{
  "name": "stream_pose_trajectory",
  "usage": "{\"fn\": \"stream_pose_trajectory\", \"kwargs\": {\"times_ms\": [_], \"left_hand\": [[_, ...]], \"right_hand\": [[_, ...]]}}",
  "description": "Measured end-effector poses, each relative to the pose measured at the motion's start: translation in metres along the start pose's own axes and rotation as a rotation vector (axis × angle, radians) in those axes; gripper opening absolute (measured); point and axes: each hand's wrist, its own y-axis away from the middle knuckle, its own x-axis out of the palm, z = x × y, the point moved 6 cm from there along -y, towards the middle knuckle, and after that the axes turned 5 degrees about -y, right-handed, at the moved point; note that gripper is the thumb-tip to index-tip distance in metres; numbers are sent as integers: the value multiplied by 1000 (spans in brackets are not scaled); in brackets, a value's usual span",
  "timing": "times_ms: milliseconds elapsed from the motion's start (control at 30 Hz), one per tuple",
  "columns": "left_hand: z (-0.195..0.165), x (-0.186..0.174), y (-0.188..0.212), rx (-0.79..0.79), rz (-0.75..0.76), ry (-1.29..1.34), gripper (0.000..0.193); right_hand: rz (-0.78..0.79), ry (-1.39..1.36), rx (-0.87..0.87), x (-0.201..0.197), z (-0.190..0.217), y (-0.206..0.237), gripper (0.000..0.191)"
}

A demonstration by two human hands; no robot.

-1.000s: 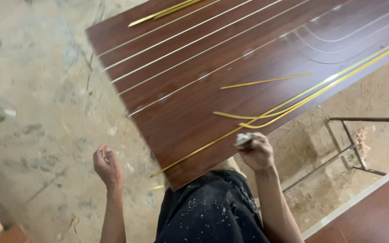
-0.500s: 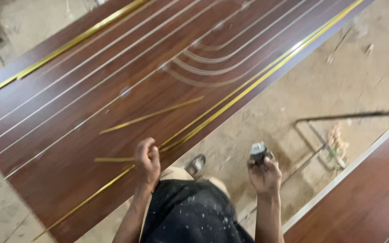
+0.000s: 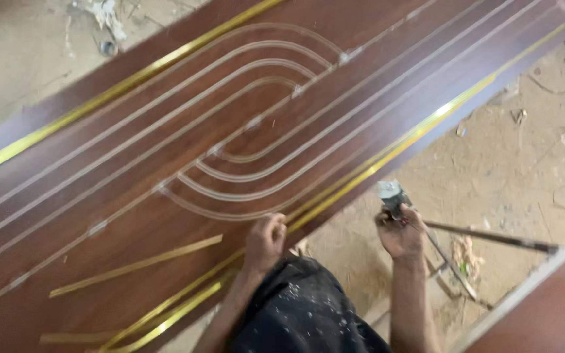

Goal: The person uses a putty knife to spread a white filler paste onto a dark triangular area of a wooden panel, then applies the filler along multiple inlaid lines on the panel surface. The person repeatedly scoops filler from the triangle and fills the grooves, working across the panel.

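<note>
A long dark brown wooden panel (image 3: 165, 189) lies across the view, cut with straight and curved pale grooves. A gold metal strip (image 3: 393, 147) runs along its near edge. My left hand (image 3: 266, 240) rests with curled fingers on that near edge, over the gold strip. My right hand (image 3: 400, 232) is off the panel, over the dirt floor, closed around a small grey tube-like object (image 3: 390, 194) with its tip pointing up. A loose gold strip (image 3: 135, 266) lies on the panel left of my left hand.
Another gold strip (image 3: 119, 91) lines the panel's far edge. A second brown panel (image 3: 544, 307) with a pale edge sits at lower right. A thin metal frame (image 3: 485, 238) lies on the sandy floor. My dark speckled clothing (image 3: 302, 314) fills the bottom centre.
The view has slid along the panel, bringing the curved grooves into sight. My left hand has stayed on the near edge; my right hand still holds the small object beside the panel.
</note>
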Motion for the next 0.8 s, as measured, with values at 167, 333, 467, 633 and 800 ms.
{"fn": "stream_pose_trajectory", "kwargs": {"times_ms": [167,333,467,633,800], "left_hand": [[-51,64,-91,26,-7,42,22],[-54,107,-140,-209,-87,88,23],[-58,137,-173,-361,-213,-88,21],[-119,191,-253,-432,-369,-17,21],[-188,279,-406,-127,-232,-62,34]], "right_hand": [[1,133,-7,58,82,-93,33],[280,35,91,110,136,-185,55],[391,-38,177,143,198,-286,61],[393,343,-26,207,299,-463,27],[165,1244,-436,282,350,-624,14]]}}
